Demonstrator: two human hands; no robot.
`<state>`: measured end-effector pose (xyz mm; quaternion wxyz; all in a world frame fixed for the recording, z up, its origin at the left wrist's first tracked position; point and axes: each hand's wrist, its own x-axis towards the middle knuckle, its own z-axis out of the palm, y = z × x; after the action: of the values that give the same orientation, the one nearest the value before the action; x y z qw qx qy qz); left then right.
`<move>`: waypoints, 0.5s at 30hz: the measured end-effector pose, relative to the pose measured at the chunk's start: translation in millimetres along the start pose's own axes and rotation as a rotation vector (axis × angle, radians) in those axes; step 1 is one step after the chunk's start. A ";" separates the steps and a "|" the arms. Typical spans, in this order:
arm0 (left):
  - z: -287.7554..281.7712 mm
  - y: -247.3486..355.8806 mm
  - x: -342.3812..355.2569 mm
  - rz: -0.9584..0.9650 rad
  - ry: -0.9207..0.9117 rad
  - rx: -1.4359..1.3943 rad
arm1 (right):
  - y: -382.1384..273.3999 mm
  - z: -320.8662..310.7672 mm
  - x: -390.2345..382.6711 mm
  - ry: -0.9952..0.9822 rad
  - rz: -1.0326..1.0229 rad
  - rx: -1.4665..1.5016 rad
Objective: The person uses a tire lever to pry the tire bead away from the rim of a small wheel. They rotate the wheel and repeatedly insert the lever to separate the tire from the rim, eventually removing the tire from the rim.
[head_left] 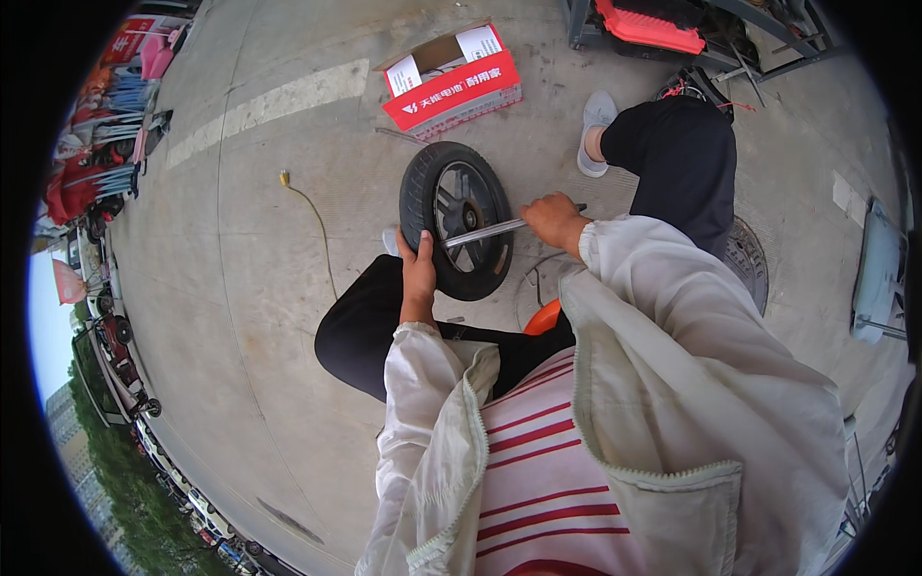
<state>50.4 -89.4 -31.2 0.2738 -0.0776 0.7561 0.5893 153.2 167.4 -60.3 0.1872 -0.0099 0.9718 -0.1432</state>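
Between my knees stands a small black wheel (420,192), a tyre on a dark spoked rim (449,200). My left hand (419,264) grips the near left side of the tyre, with fingers and thumb along its tread and sidewall. My right hand (554,220) is closed round a long silver tyre lever (490,231). The lever lies across the rim below the hub, its far tip at the tyre's left inner edge near my left hand. Whether that tip is under the bead, I cannot tell.
A red and white open cardboard box (451,91) sits beyond the wheel. A yellow hose (317,216) lies on the concrete at left. At the upper right stands a metal rack with a red tray (653,29). A manhole cover (747,264) is beside my right leg.
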 end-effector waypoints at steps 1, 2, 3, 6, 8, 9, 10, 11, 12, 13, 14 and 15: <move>-0.5 -1.0 0.4 -0.009 -0.003 0.011 | 0.0 4.5 2.4 -0.001 0.005 -0.013; -1.1 -1.6 1.3 -0.017 -0.006 0.021 | 0.8 9.3 5.7 0.000 0.003 -0.017; -0.9 -1.2 0.7 -0.028 -0.008 0.030 | 2.3 14.2 9.7 -0.001 0.000 -0.023; -0.3 3.8 -0.9 -0.044 -0.031 0.008 | 5.5 26.4 25.0 -0.062 0.008 -0.022; 2.7 10.3 -1.4 -0.056 -0.039 -0.014 | 7.3 32.3 36.4 -0.101 0.021 -0.022; 3.3 12.3 -1.7 -0.061 -0.039 -0.027 | 7.2 33.5 42.2 -0.110 0.024 -0.026; 3.5 13.6 -1.0 -0.071 -0.038 -0.026 | 7.2 34.5 47.8 -0.119 0.028 -0.030; 3.6 15.1 0.2 -0.080 -0.037 -0.025 | 7.5 37.1 53.6 -0.107 0.038 -0.041; 3.9 15.9 1.2 -0.090 -0.035 -0.025 | 7.6 40.1 60.0 -0.096 0.047 -0.053; 4.5 16.9 2.4 -0.096 -0.031 -0.038 | 8.1 42.9 66.1 -0.085 0.056 -0.066; 5.1 18.0 3.7 -0.102 -0.028 -0.052 | 9.2 45.4 72.1 -0.101 0.055 -0.067; 6.0 19.5 4.4 -0.107 -0.022 -0.066 | 9.9 44.0 78.2 -0.116 0.052 -0.070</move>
<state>40.0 -77.2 -17.8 0.3105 -0.1206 0.7279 0.5994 96.9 159.1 -130.4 0.2465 0.0007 0.9636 -0.1033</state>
